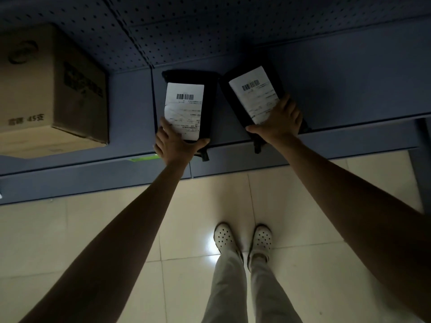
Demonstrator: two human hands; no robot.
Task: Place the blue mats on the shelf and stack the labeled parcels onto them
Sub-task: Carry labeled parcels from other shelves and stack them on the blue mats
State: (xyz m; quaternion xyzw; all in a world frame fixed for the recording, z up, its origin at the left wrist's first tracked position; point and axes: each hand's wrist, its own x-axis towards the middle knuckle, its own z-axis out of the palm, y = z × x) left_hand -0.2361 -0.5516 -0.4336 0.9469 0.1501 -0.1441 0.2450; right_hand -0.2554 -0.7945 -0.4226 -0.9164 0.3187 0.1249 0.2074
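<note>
Two black parcels with white barcode labels lie on the blue shelf (pixel 349 89). My left hand (pixel 175 145) grips the near end of the left parcel (pixel 207 106), thumb at its right edge, fingers on the label. My right hand (pixel 279 122) grips the near end of the right parcel (pixel 235 101), which is angled to the left, its fingers spread over the label's lower part. Both parcels stick out slightly past the shelf's front edge. No separate blue mat can be made out against the dim blue shelf surface.
A large cardboard box (pixel 46 89) stands on the shelf at the left. A perforated blue back panel (pixel 210 26) rises behind. Beige floor tiles (pixel 93 229) lie below, with my feet in white clogs (pixel 242 241) close to the shelf front.
</note>
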